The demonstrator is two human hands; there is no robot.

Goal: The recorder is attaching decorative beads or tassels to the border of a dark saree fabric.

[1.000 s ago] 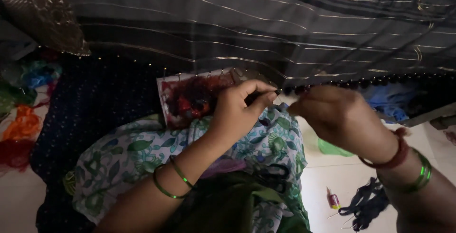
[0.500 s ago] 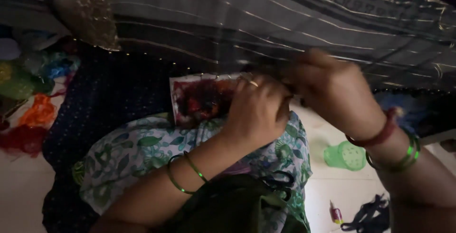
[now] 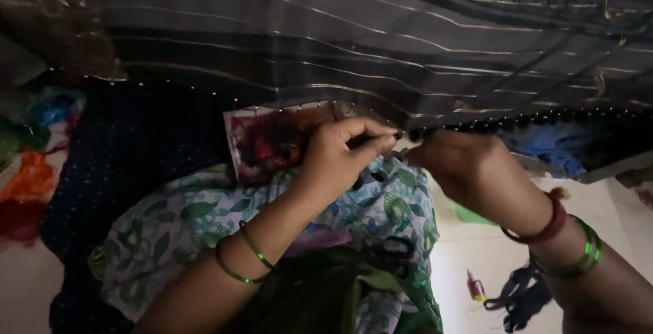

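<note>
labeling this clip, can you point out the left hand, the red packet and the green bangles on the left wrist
left hand (image 3: 337, 160): head view, on the back of the hand.
red packet (image 3: 269, 145): head view, on its front face.
green bangles (image 3: 246, 259): head view, across the wrist.

1. You get a dim, underexposed frame overall.
2. Brightest patch: pale floor (image 3: 469, 252) lower right.
3. Your hands sit in shadow under the dark cloth (image 3: 381, 41).
4. Left edge soft, blurred.

Two hands (image 3: 408, 154), five bangles (image 3: 248, 262)
</note>
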